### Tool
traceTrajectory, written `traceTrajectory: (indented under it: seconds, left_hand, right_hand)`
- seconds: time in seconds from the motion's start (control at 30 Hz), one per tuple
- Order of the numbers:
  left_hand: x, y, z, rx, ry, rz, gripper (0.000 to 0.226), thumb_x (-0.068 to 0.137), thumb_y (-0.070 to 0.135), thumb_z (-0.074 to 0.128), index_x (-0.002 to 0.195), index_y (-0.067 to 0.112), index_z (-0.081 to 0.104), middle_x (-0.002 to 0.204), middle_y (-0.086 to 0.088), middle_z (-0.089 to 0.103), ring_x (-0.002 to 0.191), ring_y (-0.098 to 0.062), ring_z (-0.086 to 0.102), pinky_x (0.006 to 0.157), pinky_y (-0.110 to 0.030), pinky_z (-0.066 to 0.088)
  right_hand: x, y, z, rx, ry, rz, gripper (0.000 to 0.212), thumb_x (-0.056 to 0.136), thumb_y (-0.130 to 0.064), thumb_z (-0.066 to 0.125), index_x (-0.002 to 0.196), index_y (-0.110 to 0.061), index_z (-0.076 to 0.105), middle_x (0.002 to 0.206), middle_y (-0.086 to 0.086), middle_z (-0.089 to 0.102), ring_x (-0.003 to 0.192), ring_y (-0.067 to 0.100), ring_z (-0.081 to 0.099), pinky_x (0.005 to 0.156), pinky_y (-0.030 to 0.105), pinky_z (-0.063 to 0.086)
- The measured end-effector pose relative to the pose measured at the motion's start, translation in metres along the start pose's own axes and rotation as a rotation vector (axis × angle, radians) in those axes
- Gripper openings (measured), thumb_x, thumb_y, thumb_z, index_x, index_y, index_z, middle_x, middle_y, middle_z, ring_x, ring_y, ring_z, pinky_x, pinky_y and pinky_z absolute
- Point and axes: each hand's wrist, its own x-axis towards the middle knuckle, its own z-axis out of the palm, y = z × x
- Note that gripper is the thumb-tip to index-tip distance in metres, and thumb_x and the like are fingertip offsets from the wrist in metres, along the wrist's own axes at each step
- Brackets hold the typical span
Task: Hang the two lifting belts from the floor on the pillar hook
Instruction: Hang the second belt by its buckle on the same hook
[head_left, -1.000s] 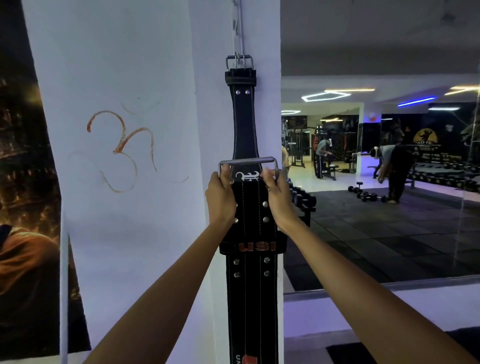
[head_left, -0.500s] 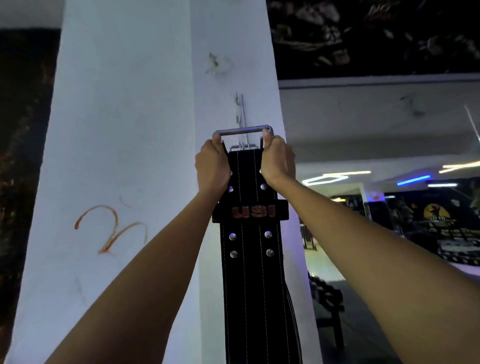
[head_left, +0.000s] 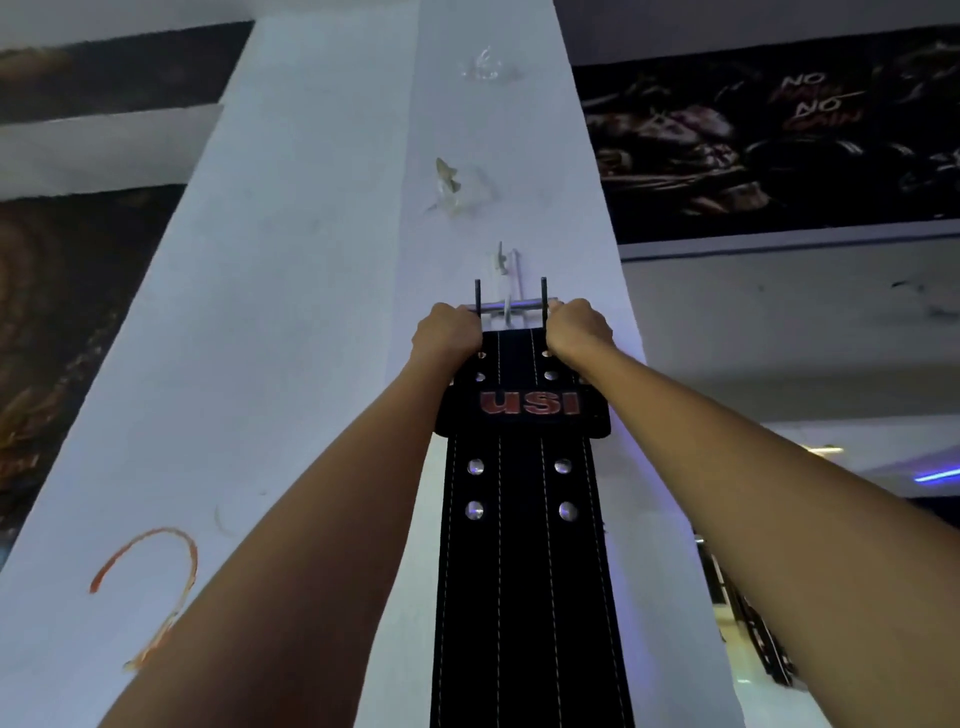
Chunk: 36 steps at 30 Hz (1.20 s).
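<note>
Both hands were closed in a tight grip on the buckle (head_left: 511, 307) of the black belt (head_left: 522, 545): the left hand (head_left: 448, 332) on its left end, the right hand (head_left: 577, 327) on its right. Arms stretched upward, they pressed it against the white pillar (head_left: 311, 312), at the hook (head_left: 506, 275).

Both hands have raised the belt (head_left: 514, 519) up the pillar (head_left: 311, 312). One second ago its buckle (head_left: 511, 306) was held at mid-height, below the first belt, which then hung in full view. Half a second ago the buckle sat just under the hook (head_left: 506, 267). The buckle bar now lies across the hook, with its two prongs pointing upward. The left hand (head_left: 448, 332) and right hand (head_left: 577, 327) grip the bar ends. The first belt is now hidden behind the raised one.
</note>
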Motion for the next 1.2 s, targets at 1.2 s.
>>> traceTrajectory:
  seconds: [1.2]
  left_hand:
    - [-0.150,-0.050,-0.024,-0.571,-0.055,0.034,0.035,0.093,0.036,0.038,0.110,0.015,0.060,0.104,-0.005,0.068,0.095,-0.024,0.064,0.084,-0.039,0.050]
  right_hand:
    - [-0.141,0.036,-0.014,0.484,-0.019,-0.050,0.042,0.095,-0.030,0.043,0.134,-0.013,0.041,0.122,0.000,0.053,0.116,0.020,0.053,0.086,0.024,0.040]
